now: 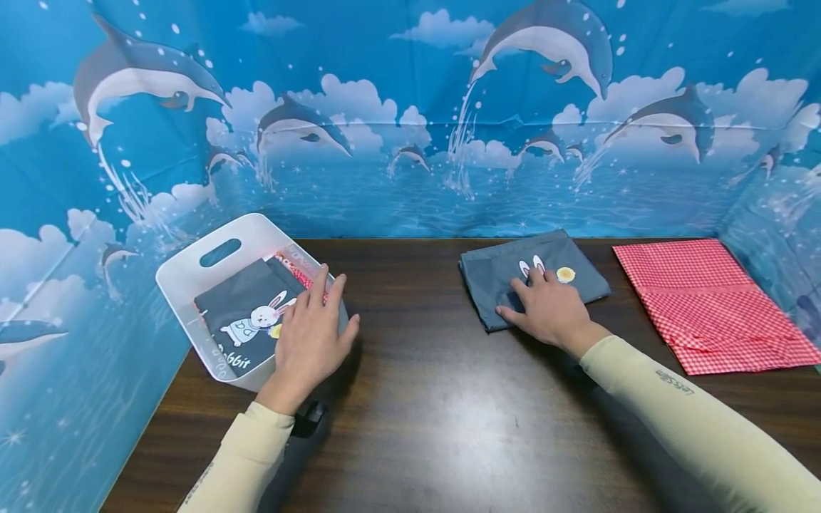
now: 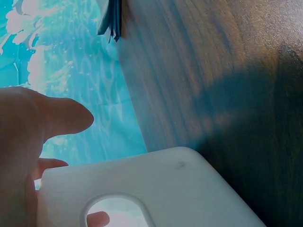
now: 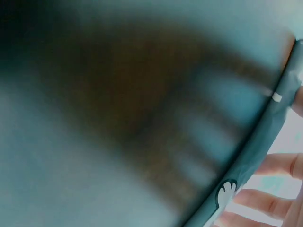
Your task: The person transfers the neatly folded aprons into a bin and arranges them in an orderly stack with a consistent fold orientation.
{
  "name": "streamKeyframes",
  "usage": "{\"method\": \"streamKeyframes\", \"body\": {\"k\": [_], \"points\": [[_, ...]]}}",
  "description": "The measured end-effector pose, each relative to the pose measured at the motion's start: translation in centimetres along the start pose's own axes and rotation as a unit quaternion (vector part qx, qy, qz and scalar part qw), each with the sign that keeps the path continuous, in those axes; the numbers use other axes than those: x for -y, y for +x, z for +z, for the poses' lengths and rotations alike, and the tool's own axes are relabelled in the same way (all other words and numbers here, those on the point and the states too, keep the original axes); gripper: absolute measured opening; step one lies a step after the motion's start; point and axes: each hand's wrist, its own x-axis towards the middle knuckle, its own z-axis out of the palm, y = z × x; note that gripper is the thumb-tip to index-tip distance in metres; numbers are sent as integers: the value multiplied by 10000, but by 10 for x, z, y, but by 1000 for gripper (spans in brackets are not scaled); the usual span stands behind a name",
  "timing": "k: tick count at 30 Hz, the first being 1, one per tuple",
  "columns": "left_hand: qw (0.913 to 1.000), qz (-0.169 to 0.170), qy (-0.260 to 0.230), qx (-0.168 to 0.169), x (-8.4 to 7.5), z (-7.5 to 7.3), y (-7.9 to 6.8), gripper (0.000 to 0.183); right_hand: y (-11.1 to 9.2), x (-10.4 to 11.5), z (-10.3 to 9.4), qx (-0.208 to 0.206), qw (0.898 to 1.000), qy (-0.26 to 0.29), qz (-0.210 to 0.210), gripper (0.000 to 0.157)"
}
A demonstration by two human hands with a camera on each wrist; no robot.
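A white plastic bin (image 1: 186, 299) with a handle hole stands at the left, holding a folded dark grey cloth (image 1: 224, 299) with a white rabbit print. My left hand (image 1: 311, 338) rests over the bin's right rim, fingers extended and thumb apart. In the left wrist view, a fingertip (image 2: 98, 219) shows through the handle hole. My right hand (image 1: 545, 306) lies on another folded grey cloth (image 1: 494, 278) with a rabbit print, its fingers loosely spread and covering part of the rabbit. The right wrist view shows this cloth's folded edge (image 3: 255, 146) beside the fingers (image 3: 265, 203).
A red-and-white gingham cloth (image 1: 725, 306) lies flat at the right of the dark wooden table (image 1: 423, 399). Some red patterned fabric (image 1: 291, 271) sits inside the bin beside the grey cloth. A blue dolphin-print curtain (image 1: 385, 164) runs along the back and sides.
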Motion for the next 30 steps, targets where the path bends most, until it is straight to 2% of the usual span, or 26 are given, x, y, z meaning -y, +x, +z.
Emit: {"method": "streamKeyframes", "body": {"k": [7, 11, 15, 18, 24, 30], "points": [[10000, -12, -17, -25, -4, -2, 4, 79, -16, 13, 1, -186, 9977, 23, -654, 71], [9996, 81, -51, -274, -9, -5, 5, 76, -22, 19, 2, -253, 9961, 90, -844, 69], [9977, 279, 143, -604, -22, -10, 6, 76, -28, 23, 2, -255, 9949, 99, -975, 68], [9960, 491, 287, -694, -36, -12, 7, 77, -33, 25, 2, -271, 9942, 114, -1038, 69], [9943, 867, 457, -426, -67, -8, 5, 77, -40, 29, 3, -425, 9909, 216, -1259, 67], [9919, 1086, 658, -40, -93, 8, 0, 74, -48, 34, 4, -460, 9854, 270, -1615, 64]]}}
